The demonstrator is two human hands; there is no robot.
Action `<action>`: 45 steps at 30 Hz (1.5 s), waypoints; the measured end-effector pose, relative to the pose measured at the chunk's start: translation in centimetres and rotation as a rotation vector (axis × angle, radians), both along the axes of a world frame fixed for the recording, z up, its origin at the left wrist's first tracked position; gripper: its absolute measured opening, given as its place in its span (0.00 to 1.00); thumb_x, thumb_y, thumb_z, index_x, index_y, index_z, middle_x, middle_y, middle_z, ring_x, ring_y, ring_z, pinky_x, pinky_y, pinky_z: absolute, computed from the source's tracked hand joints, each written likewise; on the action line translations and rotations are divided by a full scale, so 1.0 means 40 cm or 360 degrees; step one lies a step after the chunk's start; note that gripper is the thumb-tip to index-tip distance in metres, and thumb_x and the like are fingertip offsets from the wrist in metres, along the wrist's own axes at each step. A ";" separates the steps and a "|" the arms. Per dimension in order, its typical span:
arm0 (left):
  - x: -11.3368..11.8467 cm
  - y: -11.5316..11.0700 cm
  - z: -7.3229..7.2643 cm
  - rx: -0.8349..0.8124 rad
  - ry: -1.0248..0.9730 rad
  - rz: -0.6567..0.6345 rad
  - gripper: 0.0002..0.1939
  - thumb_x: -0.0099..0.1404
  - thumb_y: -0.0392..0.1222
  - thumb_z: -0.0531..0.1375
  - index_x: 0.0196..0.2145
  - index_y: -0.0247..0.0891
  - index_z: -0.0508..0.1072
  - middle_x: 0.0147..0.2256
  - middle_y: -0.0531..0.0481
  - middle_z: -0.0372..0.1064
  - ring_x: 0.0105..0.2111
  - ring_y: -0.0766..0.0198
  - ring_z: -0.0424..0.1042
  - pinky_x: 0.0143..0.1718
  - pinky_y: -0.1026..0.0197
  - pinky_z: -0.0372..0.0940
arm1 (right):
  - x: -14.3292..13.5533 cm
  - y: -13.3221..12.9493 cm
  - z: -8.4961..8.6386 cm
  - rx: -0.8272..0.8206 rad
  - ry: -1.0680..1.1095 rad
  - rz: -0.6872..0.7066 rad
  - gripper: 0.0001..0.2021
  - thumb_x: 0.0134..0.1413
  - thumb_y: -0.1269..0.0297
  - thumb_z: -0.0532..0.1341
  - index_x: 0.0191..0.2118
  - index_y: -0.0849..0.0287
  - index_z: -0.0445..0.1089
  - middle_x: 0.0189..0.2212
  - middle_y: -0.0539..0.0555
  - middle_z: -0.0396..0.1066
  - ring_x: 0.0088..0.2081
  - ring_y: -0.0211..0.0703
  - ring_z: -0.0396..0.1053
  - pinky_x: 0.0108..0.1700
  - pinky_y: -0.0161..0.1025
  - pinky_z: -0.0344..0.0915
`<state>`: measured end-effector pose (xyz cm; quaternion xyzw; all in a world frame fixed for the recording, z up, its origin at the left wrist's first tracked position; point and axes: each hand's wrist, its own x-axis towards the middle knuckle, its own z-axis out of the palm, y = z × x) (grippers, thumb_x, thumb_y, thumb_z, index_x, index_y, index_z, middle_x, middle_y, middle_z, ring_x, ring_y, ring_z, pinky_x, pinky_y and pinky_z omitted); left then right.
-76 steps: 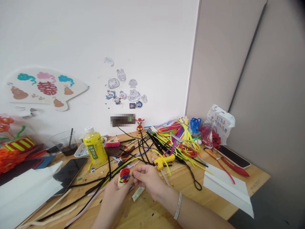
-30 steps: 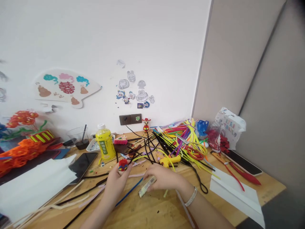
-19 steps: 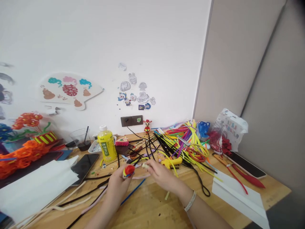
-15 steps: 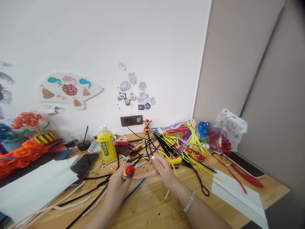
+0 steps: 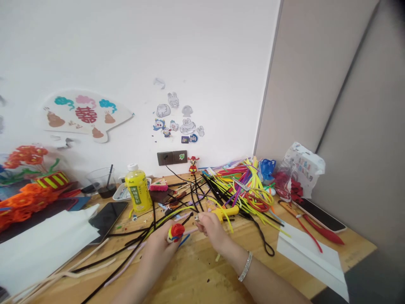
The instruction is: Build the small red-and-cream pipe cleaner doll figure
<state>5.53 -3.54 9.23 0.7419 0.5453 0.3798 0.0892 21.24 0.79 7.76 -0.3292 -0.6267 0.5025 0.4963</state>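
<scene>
My left hand [image 5: 161,249] is wrapped round a small red, yellow and blue figure [image 5: 176,232], whose red top shows above the fingers. To the right, my right hand [image 5: 211,228] is pinched on a small pale or metallic piece [image 5: 196,218], too small to name. A silver bracelet [image 5: 245,267] circles the right wrist. Just beyond the right hand lies a yellow-handled tool [image 5: 228,212]. Black pipe cleaners [image 5: 139,242] run across the wooden table [image 5: 202,278] beside my left hand. A small figure with a red hat [image 5: 193,166] stands against the wall.
Colourful pipe cleaners [image 5: 253,185] with scissors [image 5: 241,184] fill the back right. A yellow bottle [image 5: 138,190], a cup [image 5: 106,192] and a phone [image 5: 109,219] stand or lie left. Red-handled pliers or cutters [image 5: 322,229] lie right, near another phone [image 5: 319,215] and white paper [image 5: 313,257].
The view has shifted slightly. My left hand has moved a little right with the figure, nearer my right hand. My right hand remains pinched on the small piece.
</scene>
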 end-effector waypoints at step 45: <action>0.015 -0.001 -0.034 0.0226 -0.0270 -0.0139 0.11 0.53 0.34 0.54 0.33 0.40 0.73 0.33 0.48 0.73 0.35 0.60 0.70 0.38 0.61 0.62 | -0.043 -0.041 0.028 -0.0418 0.0362 -0.0089 0.17 0.30 0.54 0.67 0.21 0.59 0.59 0.16 0.43 0.54 0.19 0.31 0.49 0.21 0.31 0.47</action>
